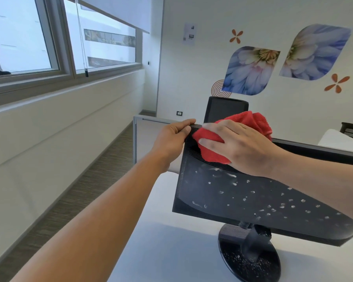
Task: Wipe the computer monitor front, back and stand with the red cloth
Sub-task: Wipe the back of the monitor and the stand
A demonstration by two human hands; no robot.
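Note:
A black computer monitor stands on a white desk with its back toward me, speckled with white flecks. Its round black stand is dusty too. My left hand grips the monitor's top left corner, thumb on the back and fingers over the edge. My right hand presses a bunched red cloth flat against the upper left of the monitor's back, fingers straight. Part of the cloth sticks up above the top edge. The screen side is hidden.
The white desk carries the monitor. A black chair back rises behind the monitor, with a grey partition to its left. Windows line the left wall above a striped floor. The far wall bears flower decals.

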